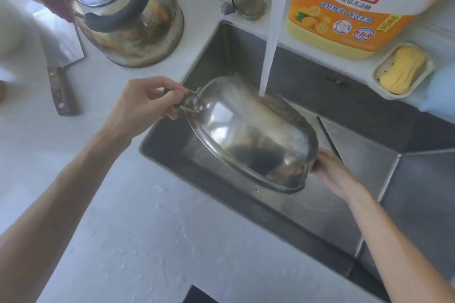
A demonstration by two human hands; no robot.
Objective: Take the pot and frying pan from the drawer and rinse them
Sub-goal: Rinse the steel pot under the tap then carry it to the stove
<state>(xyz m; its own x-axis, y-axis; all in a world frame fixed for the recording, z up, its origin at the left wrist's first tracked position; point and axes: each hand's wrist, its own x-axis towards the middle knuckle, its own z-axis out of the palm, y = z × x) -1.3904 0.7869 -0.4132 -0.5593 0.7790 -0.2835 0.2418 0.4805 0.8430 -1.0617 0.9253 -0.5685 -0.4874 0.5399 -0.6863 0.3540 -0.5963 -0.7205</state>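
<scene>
Over the steel sink (357, 155), a round stainless-steel pot (248, 135) tilts under the tap's water stream (269, 51). The left hand (142, 103) pinches its wire handle with curled fingers; the right hand (332, 172) grips its rim.

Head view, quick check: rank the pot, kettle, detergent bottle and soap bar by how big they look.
1. Detergent bottle, cut off by the frame.
2. Pot and kettle: they look alike in size, and the kettle is partly out of frame, so no ranking.
3. Soap bar, clearly smallest.
</scene>
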